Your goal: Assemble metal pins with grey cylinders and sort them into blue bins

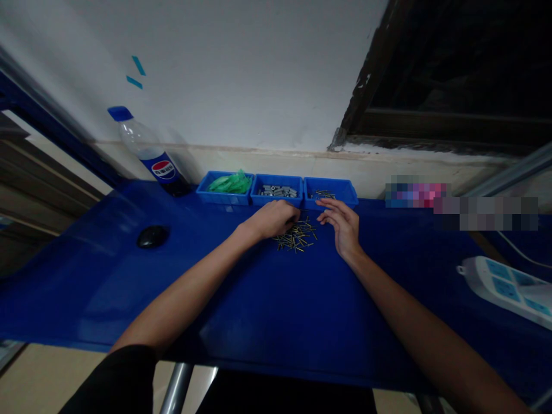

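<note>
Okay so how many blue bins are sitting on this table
3, in a row behind the pile of thin rods: the left bin holding green plastic, the middle bin with small metal parts, and the right bin with thin metal pieces. None seem hidden.

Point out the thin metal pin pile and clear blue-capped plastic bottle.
Thin metal pin pile (297, 237), head view, middle of pile.
Clear blue-capped plastic bottle (156, 163), head view, on the label.

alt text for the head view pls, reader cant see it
A person's curled left hand is at a pile of thin metallic pins on a blue table, the loosely open right hand beside it. Behind stand three blue bins and, to their left, a soft-drink bottle.
</note>
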`<action>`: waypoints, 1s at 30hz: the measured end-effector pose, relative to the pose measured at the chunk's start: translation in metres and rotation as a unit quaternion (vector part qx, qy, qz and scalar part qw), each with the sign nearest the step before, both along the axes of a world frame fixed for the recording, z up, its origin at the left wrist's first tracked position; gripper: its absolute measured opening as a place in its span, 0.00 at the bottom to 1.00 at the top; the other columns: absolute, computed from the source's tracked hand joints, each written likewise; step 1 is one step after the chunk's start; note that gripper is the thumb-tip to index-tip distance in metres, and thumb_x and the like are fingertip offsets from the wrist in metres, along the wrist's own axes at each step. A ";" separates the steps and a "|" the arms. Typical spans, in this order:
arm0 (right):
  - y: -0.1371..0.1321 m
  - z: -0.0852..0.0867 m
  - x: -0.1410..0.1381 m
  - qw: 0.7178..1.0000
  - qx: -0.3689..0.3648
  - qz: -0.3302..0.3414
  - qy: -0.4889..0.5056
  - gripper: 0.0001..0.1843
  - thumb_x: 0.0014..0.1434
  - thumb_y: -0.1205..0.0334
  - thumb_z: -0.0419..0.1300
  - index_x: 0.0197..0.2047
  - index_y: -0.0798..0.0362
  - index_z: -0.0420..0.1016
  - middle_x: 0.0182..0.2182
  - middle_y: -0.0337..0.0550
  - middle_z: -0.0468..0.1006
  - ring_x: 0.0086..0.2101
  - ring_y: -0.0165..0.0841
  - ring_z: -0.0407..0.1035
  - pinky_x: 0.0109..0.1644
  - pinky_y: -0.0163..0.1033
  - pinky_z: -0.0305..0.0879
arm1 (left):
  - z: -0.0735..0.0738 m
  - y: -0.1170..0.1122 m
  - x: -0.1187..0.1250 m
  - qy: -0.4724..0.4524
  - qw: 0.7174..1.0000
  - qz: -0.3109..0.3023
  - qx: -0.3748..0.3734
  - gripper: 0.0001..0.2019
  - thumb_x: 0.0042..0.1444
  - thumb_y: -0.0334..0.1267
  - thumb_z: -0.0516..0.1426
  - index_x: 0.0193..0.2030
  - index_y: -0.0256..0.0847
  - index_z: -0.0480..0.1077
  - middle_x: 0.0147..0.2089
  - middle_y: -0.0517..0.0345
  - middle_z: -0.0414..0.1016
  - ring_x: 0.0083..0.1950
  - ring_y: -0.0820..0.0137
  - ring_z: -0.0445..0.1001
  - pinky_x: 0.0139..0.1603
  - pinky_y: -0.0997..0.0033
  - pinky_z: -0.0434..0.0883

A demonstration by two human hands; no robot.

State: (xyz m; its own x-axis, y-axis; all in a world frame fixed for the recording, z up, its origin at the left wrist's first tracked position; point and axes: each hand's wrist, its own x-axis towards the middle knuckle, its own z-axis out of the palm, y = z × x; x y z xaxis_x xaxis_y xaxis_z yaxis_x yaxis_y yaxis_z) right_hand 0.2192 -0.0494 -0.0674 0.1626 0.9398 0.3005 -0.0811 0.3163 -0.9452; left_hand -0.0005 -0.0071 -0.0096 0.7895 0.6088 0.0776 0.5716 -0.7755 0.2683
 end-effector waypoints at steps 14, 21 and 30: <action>0.000 0.000 -0.001 1.000 -0.009 0.021 -0.004 0.11 0.59 0.59 0.64 0.45 0.47 0.84 0.39 0.43 0.86 0.29 0.33 0.75 0.35 0.41 0.69 | 0.012 0.007 -0.009 -0.196 0.975 -0.012 -0.106 0.11 0.60 0.27 0.59 0.48 0.35 0.79 0.42 0.51 0.85 0.42 0.68 0.83 0.46 0.68 0.78; -0.006 0.009 -0.007 0.994 -0.033 0.096 -0.050 0.12 0.58 0.57 0.68 0.45 0.49 0.85 0.33 0.43 0.86 0.28 0.33 0.75 0.35 0.41 0.70 | 0.005 0.003 0.001 -0.328 0.934 0.020 -0.144 0.09 0.59 0.31 0.60 0.45 0.35 0.80 0.41 0.50 0.85 0.40 0.68 0.84 0.46 0.67 0.81; -0.005 0.010 -0.007 0.993 -0.047 0.099 -0.047 0.13 0.52 0.51 0.74 0.38 0.49 0.87 0.33 0.45 0.87 0.29 0.35 0.77 0.35 0.43 0.74 | 0.004 0.001 0.002 -0.290 0.949 0.026 -0.124 0.09 0.56 0.31 0.61 0.43 0.35 0.79 0.41 0.51 0.85 0.39 0.69 0.83 0.45 0.67 0.79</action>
